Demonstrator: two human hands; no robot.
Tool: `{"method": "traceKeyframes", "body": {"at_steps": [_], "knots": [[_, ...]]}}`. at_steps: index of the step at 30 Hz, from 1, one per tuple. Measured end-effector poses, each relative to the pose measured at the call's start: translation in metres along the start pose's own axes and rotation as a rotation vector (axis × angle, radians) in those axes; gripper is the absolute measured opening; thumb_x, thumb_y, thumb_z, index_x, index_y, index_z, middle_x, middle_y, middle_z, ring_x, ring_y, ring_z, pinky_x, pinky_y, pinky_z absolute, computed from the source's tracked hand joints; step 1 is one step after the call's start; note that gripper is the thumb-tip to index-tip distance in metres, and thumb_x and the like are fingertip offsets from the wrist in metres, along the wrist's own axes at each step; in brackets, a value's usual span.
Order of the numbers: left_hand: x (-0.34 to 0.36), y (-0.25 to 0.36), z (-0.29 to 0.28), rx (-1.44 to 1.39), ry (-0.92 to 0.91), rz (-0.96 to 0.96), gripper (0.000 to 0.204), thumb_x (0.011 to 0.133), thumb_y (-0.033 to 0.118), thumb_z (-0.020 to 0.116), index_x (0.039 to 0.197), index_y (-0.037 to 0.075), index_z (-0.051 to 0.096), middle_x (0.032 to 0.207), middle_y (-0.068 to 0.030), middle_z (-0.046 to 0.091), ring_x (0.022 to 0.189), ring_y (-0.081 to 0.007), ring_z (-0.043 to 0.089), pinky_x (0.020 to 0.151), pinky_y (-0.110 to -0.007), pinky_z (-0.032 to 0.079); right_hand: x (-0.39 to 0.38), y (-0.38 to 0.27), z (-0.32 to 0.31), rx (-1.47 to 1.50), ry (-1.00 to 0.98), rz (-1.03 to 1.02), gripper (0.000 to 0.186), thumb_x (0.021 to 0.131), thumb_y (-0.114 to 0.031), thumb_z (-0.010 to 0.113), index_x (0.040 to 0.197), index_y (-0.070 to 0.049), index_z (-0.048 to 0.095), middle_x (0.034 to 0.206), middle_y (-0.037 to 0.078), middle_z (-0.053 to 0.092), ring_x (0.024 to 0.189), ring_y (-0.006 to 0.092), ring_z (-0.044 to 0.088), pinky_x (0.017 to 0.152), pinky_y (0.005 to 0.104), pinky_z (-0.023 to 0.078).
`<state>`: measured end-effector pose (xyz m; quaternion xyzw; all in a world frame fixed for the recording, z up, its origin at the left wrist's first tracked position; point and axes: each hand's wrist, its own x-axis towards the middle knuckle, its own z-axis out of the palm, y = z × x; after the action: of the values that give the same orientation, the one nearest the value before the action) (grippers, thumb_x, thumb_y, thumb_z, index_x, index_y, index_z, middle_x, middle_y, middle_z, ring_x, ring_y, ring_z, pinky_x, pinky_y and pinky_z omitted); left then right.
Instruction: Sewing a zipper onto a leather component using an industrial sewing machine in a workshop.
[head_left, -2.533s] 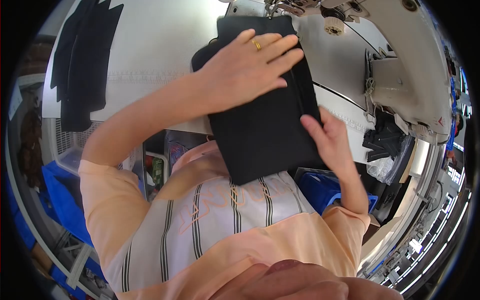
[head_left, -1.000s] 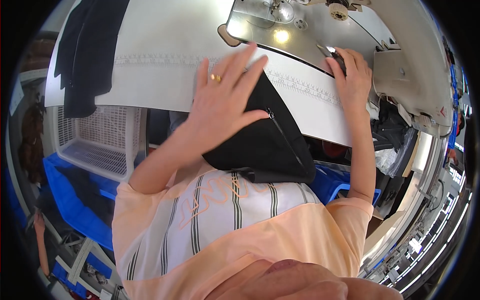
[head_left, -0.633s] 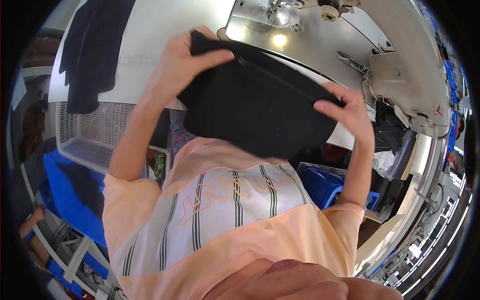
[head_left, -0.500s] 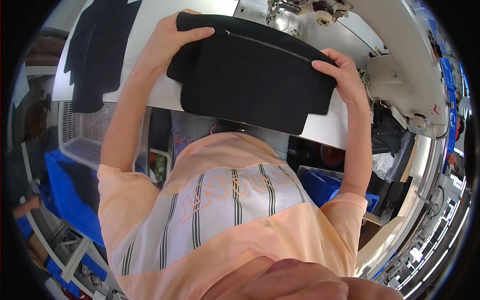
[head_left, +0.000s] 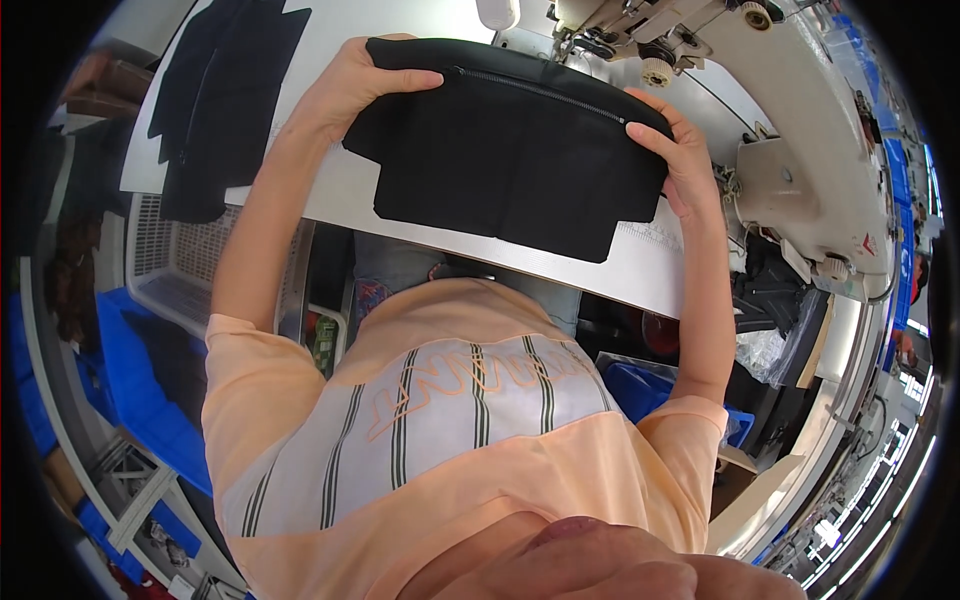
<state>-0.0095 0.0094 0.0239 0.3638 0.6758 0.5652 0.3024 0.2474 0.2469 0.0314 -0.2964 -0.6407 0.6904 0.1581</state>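
A black fabric panel point(head_left: 500, 165) with notched corners is stretched between my two hands over the white table point(head_left: 330, 195). Along its upper part runs a metal zipper point(head_left: 540, 92). My left hand point(head_left: 378, 82) grips the upper left corner, thumb on top and fingers behind. At the upper right edge my right hand point(head_left: 680, 145) pinches the cloth near the zipper's end, its fingers partly hidden behind. Just beyond the panel's far edge is the sewing machine point(head_left: 800, 110).
More black cut panels point(head_left: 225, 110) lie at the table's far left. Below them stands a white plastic basket point(head_left: 185, 265), with a blue cloth-like bin point(head_left: 150, 380) nearer. Black items and clear plastic point(head_left: 765, 350) sit under the machine's right side.
The panel and both hands stay in nearly the same hold. The view has shifted slightly, bringing more of the machine into sight.
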Motion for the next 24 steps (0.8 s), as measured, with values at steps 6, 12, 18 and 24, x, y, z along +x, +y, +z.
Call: {"method": "traceKeyframes", "body": {"at_steps": [6,12,18,24], "knots": [[-0.002,0.002,0.001,-0.052,0.011,-0.051,0.035,0.069,0.008,0.083,0.102,0.003,0.07,0.089,-0.0075,0.071,0.082,-0.0165,0.068,0.083,-0.027,0.052,-0.001,0.003,0.001,-0.061,0.024,-0.022,0.019,0.082,-0.017,0.077,0.091,-0.004,0.067,0.076,0.001,0.067,0.062,0.0057,0.06,0.057,0.0195,0.049],[-0.003,0.001,-0.001,-0.021,0.023,-0.053,0.032,0.071,0.012,0.083,0.098,0.0,0.071,0.087,-0.0083,0.072,0.081,-0.0159,0.068,0.079,-0.028,0.053,-0.003,0.007,-0.003,-0.058,0.014,-0.046,0.019,0.084,-0.02,0.075,0.09,-0.004,0.068,0.075,0.0,0.067,0.061,0.005,0.06,0.056,0.0191,0.048],[-0.002,-0.005,-0.007,-0.065,0.013,-0.063,0.033,0.072,0.017,0.083,0.099,0.001,0.071,0.088,-0.0083,0.072,0.083,-0.0155,0.068,0.083,-0.027,0.05,-0.006,0.004,0.001,0.0,0.026,-0.015,0.021,0.09,-0.025,0.069,0.09,-0.003,0.069,0.077,0.0,0.067,0.063,0.0046,0.059,0.058,0.0186,0.046],[0.002,-0.003,-0.009,-0.085,0.009,-0.13,0.032,0.075,0.021,0.081,0.099,0.002,0.071,0.089,-0.0071,0.071,0.084,-0.0141,0.067,0.083,-0.025,0.049,-0.007,0.001,0.002,0.004,0.04,0.01,0.023,0.092,-0.027,0.066,0.09,-0.004,0.069,0.078,-0.001,0.067,0.064,0.0044,0.059,0.059,0.0186,0.046]]}}
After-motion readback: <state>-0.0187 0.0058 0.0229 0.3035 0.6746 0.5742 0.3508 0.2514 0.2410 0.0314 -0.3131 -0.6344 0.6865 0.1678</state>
